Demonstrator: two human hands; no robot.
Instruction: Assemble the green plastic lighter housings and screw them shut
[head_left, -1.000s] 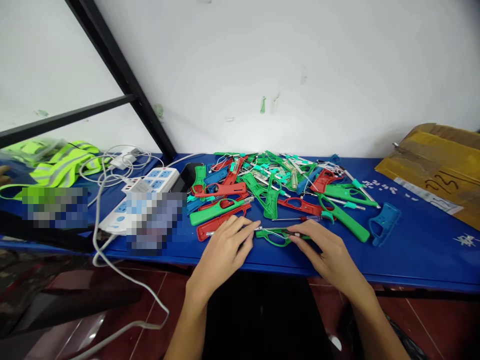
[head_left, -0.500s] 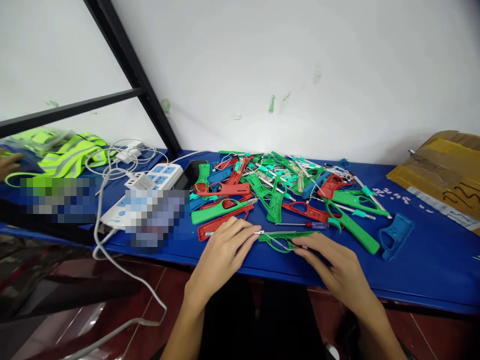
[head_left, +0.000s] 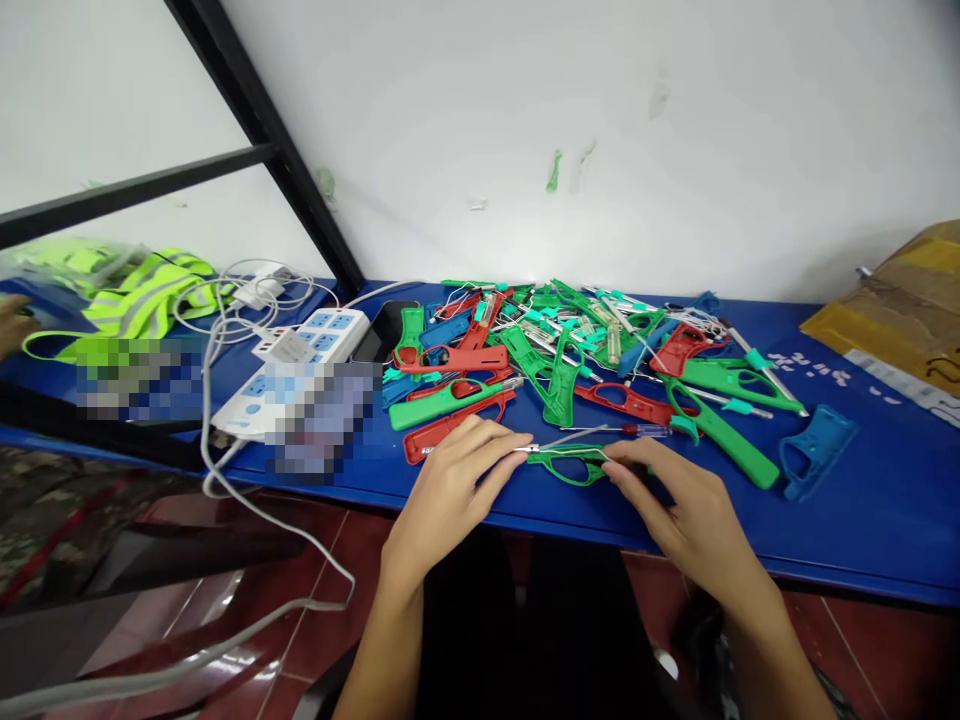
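Note:
My left hand (head_left: pixel 459 478) is closed, pinching a small metal nozzle tip (head_left: pixel 531 449) between thumb and fingertips. A thin grey tube (head_left: pixel 574 438) and a white wire (head_left: pixel 564 451) run from that tip toward the right. The thumb and fingertips of my right hand (head_left: pixel 686 500) are closed on the wire's other end; anything else inside that pinch is hidden. Beneath the wire, between both hands, lies a green lighter casing half (head_left: pixel 576 478) with a loop-shaped trigger opening. Just behind it is a screwdriver (head_left: pixel 643 431) with a clear, reddish-purple handle.
A pile of red, green and blue lighter casings and metal parts (head_left: pixel 562 350) spreads behind my hands. At left lie a white power strip (head_left: pixel 330 335), cables and reflective vests (head_left: pixel 142 300). A blue casing (head_left: pixel 817 450) and cardboard box (head_left: pixel 892 310) stand right. Another person's hand (head_left: pixel 13 325) shows far left.
The white wire, slanting down before, now stretches nearly level between my hands. A dark piece by my right fingertips has gone from sight. The whole view has shifted slightly.

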